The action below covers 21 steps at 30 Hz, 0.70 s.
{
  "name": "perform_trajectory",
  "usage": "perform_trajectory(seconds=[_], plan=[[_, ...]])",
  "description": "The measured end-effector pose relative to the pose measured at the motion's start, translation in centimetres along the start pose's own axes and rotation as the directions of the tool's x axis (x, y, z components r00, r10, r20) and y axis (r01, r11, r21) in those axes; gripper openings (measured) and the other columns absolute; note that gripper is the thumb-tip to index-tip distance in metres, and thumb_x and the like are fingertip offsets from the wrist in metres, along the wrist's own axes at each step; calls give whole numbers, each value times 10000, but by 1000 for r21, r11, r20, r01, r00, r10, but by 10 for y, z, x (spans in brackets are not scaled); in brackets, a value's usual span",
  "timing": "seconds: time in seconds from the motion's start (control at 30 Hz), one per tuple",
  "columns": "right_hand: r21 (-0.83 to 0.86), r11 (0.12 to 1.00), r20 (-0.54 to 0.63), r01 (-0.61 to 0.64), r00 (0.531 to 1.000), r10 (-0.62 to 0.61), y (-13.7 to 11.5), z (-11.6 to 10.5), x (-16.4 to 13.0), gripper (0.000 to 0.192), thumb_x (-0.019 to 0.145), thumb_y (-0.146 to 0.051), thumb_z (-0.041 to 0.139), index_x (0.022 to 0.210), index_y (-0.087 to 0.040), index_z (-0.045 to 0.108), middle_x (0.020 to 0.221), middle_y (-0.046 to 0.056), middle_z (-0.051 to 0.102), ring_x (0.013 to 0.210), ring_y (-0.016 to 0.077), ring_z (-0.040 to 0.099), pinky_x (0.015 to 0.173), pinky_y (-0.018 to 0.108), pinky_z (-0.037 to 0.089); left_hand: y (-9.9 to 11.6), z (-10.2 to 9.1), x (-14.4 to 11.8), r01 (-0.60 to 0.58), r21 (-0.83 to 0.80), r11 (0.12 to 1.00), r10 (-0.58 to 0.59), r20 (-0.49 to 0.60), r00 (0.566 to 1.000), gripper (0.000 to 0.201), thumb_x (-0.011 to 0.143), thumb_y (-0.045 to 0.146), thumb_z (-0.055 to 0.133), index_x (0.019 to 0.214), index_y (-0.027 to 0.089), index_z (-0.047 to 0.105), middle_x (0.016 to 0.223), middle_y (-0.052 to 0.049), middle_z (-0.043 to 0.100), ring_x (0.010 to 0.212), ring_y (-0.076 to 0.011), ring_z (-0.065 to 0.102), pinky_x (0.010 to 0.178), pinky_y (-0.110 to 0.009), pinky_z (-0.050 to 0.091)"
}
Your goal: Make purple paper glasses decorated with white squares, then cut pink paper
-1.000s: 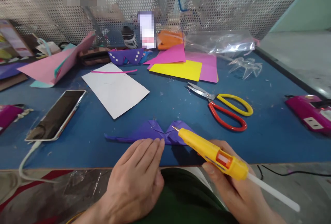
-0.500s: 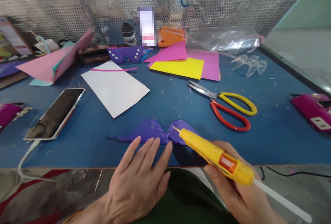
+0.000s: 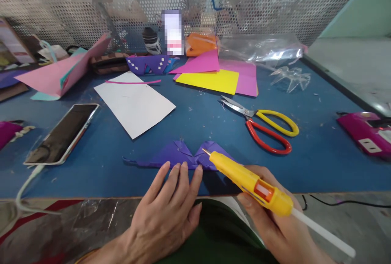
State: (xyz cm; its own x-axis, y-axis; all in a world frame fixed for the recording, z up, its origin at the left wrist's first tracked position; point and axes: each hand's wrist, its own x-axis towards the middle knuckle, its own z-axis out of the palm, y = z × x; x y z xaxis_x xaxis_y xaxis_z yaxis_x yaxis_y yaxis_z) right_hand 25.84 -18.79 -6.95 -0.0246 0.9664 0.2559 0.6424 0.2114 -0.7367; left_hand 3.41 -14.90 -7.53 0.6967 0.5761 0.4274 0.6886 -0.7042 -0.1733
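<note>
The folded paper piece (image 3: 180, 159) lies near the front edge of the table (image 3: 320, 166), with the left hand (image 3: 165, 211) just before it and the glue gun (image 3: 249, 182) at its right end. Behind it lies a paper sheet (image 3: 134, 103); the phone (image 3: 62, 134) lies left, the scissors (image 3: 262, 125) right, and a sheet stack (image 3: 214, 79) farther back.

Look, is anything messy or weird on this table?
A little messy: tiny paper scraps lie scattered on the blue table near the scissors, which lie open. The phone lies askew. Nothing looks spilled or broken.
</note>
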Motion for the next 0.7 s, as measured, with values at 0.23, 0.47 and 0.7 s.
perform_trajectory(seconds=[0.23,0.47,0.7], plan=[[32,999,-6,9,1000,-9,1,3,0,194,953,-329,512,1124,-239,539,881,5,645,711,119,656,612,214,539,4,-1,2,22,-16,1000,-22,8,1000,483,904,361,522,1332,155,609,1136,-177,700,1060,-293,625,1168,-465,228],[63,997,31,-39,999,38,3,1,-5,206,957,-332,513,1148,-254,524,905,10,633,767,133,647,628,236,522,7,1,1,61,-73,995,-61,-7,998,476,868,325,563,1305,147,629,1148,-193,673,1074,-316,610,1131,-491,299],[127,992,5,-22,1000,21,5,7,-4,142,970,-307,501,1104,-268,525,917,-8,601,759,117,606,680,264,504,9,2,0,69,-20,997,-69,5,998,537,868,379,576,1370,187,574,1171,-193,653,1107,-320,599,1127,-529,304]])
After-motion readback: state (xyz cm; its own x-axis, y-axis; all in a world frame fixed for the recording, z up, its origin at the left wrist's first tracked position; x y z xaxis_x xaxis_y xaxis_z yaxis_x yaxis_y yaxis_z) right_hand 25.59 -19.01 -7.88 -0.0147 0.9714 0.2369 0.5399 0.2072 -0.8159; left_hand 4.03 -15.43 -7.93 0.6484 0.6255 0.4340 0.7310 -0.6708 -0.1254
